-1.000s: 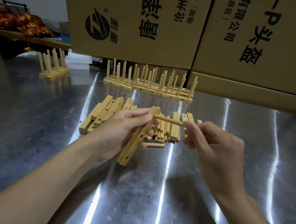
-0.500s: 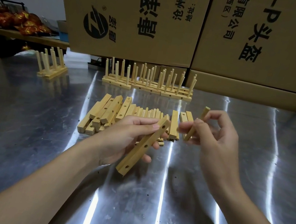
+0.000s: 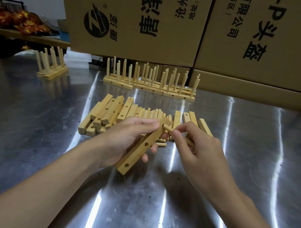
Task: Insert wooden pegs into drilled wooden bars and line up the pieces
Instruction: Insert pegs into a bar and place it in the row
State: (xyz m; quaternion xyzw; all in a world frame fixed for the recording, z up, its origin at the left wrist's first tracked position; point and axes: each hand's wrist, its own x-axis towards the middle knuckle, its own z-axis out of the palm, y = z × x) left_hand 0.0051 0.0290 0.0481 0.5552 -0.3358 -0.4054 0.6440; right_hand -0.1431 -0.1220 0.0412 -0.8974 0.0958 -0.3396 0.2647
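Note:
My left hand (image 3: 126, 139) grips a drilled wooden bar (image 3: 141, 149), tilted, above the steel table. Two empty holes show along its lower part. My right hand (image 3: 197, 150) pinches a wooden peg (image 3: 168, 128) whose tip sits at the bar's top hole. A second peg seems tucked under the right fingers, partly hidden. Behind the hands lie loose drilled bars (image 3: 106, 114) and a heap of loose pegs (image 3: 151, 114).
Finished bars with upright pegs stand in a row (image 3: 150, 84) at the back and in a small group (image 3: 51, 66) at the back left. Large cardboard boxes (image 3: 180, 20) wall off the rear. A shelf with red-gold packets (image 3: 13, 19) is far left. The steel table (image 3: 151, 202) reflects light strips.
My right hand has turned the peg from upright to sideways and brought it left to the bar's top hole. My left hand has kept hold of the bar.

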